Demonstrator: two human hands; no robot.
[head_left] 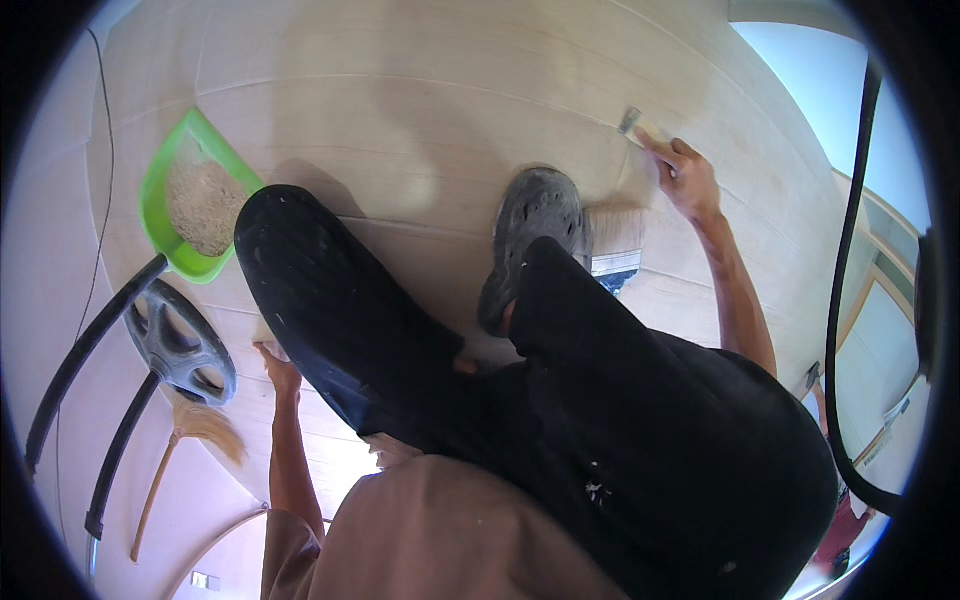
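Note:
My right hand is stretched out to the right, closed around the pale handle of a small scraper. The scraper's flat grey-green end touches the light, panelled floor. My left hand is low beside my left knee, its fingers curled round something pale that I cannot make out. Part of that hand is hidden by the black trouser leg. Beside my grey shoe lies a wide brush with pale bristles; my right leg covers part of it.
A green dustpan holding a heap of beige dust stands left of my knee. Nearby are a dark wheel-shaped base with black poles and a straw broom. A black cable hangs at right. Another person shows at the right rim.

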